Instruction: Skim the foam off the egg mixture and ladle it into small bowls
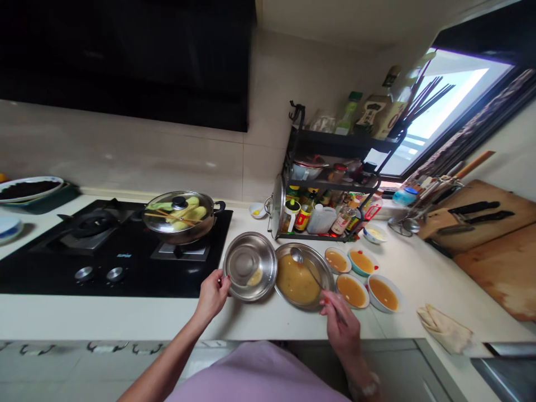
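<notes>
My left hand (pixel 213 295) pinches the rim of a steel bowl (pixel 240 251), which is tilted beside a larger basin. A little yellowish residue (pixel 255 277) lies at the bottom of this bowl. The larger steel basin (pixel 325 267) holds a yellow-brown liquid (pixel 296 283). In my right hand (pixel 341 324) is the handle of a metal spoon (pixel 297 255), its bowl at the far side of the basin, over the liquid. Several small bowls of orange-brown liquid, among them a white bowl (pixel 397 293), stand to the right of the basin.
A lidded pan (pixel 167 229) with pale green vegetables sits on the black stove (pixel 138 285) at left. Behind the basin stands a black rack (pixel 343 139) of bottles and jars. A folded cloth (pixel 450 329), knives (pixel 477 209) and cutting boards (pixel 498 262) are at right.
</notes>
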`<state>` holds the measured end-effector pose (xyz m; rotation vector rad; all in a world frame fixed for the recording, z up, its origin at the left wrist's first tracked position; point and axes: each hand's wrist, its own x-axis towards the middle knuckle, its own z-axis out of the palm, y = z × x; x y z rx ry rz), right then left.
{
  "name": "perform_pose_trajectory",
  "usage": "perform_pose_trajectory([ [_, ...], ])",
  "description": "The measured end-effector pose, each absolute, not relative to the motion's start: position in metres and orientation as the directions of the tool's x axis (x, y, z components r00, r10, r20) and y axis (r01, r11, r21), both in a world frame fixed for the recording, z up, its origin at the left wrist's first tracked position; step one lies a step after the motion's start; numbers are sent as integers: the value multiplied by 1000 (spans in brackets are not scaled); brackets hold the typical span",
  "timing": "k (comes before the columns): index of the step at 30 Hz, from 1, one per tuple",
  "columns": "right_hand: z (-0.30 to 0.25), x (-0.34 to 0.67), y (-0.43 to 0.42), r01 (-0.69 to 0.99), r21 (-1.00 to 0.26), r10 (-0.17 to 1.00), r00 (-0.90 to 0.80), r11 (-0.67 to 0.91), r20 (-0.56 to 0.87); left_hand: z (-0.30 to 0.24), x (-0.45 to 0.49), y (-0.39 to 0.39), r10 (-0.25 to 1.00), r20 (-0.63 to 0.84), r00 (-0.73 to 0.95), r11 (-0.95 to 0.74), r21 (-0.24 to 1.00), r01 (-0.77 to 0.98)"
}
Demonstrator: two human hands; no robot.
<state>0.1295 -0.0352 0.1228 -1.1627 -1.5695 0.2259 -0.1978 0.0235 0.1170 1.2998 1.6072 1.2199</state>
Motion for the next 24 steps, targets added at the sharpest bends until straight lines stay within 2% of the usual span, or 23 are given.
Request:
perform_pose_trajectory([
  [5,136,98,-35,414,-697,772,-22,585,635,121,-195,24,980,68,-186,3,935,355],
  [10,126,79,-30,427,-648,754,-143,631,641,124,-191,24,978,136,-160,-46,882,469],
  [12,121,73,-32,399,-702,791,-113,590,601,125,-189,23,973,157,-169,-51,860,507],
  [14,118,66,-35,322,-819,866,0,474,501,126,-188,23,970,167,-179,-47,843,535],
  [17,118,57,-34,91,-972,949,214,217,232,127,-188,23,968,142,-205,-11,845,534],
  [21,124,56,-26,-208,-978,938,337,-6,-77,124,-191,21,967,42,-251,70,906,418],
  [24,131,60,-25,-282,-958,926,349,-45,-146,119,-194,20,966,-41,-257,125,940,318],
])
